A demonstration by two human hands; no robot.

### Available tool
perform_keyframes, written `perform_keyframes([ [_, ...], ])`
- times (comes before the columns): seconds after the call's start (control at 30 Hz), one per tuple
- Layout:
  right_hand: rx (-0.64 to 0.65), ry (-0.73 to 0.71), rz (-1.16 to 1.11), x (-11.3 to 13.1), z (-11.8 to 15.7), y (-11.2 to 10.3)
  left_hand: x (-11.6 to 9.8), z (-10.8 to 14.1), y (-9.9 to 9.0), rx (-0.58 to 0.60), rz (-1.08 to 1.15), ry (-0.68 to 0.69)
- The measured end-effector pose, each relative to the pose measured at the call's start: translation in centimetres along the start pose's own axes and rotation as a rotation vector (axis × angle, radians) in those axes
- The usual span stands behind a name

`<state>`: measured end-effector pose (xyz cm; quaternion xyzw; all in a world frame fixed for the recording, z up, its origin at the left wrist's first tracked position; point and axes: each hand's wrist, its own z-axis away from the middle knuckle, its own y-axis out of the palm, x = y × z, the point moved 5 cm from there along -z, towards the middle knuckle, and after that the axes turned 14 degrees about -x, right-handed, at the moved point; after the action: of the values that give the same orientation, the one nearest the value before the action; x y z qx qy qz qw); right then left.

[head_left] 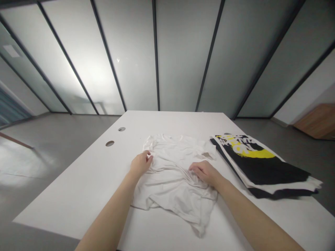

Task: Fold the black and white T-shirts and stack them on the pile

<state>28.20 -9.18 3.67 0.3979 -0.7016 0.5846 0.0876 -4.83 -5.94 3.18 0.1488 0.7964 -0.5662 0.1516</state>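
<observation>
A white short-sleeved T-shirt (172, 181) lies wrinkled in front of me, its neckline toward the far side and its hem toward me. My left hand (142, 163) pinches the shirt's left edge just below the sleeve, thumb and fingers drawn together. On the right part of the body, my right hand (205, 172) has its fingers curled into the cloth, and folds bunch up around it. The lower right corner of the hem hangs askew, nearer to me than the left one.
A white table (86, 188) carries the shirt. To the right lies a stack of folded black and white garments (272, 170), the top one printed yellow and white. Round holes (110, 143) pierce the tabletop at left. Frosted glass panels (183, 55) stand behind.
</observation>
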Motion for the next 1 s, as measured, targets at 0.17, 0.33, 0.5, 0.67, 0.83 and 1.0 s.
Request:
perform_keyframes([
  [0.17, -0.379, 0.015, 0.299, -2.8, -1.0, -1.3, 0.2, 0.3, 0.2, -0.044, -0.022, 0.230],
  [0.33, -0.138, 0.181, 0.417, -2.8, -0.8, -0.3, -0.7, 0.8, -0.8, 0.127, 0.062, 0.191],
  [0.5, -0.116, 0.293, 0.405, -2.7, -0.5, -1.1, -1.3, 0.7, -1.0, 0.058, 0.111, 0.039],
  [0.67, -0.239, 0.234, 0.554, -4.1, -0.4, -1.3, -2.0, 0.7, -0.1, -0.053, 0.052, 0.254],
  [0.83, 0.055, 0.375, 0.548, -5.3, 1.2, -0.3, -1.6, 0.9, -0.4, 0.218, 0.112, 0.245],
  [1.0, 0.073, 0.327, 0.387, -3.6, 2.4, -1.5, -1.6, 1.8, -0.7, 0.443, 0.090, 0.101],
])
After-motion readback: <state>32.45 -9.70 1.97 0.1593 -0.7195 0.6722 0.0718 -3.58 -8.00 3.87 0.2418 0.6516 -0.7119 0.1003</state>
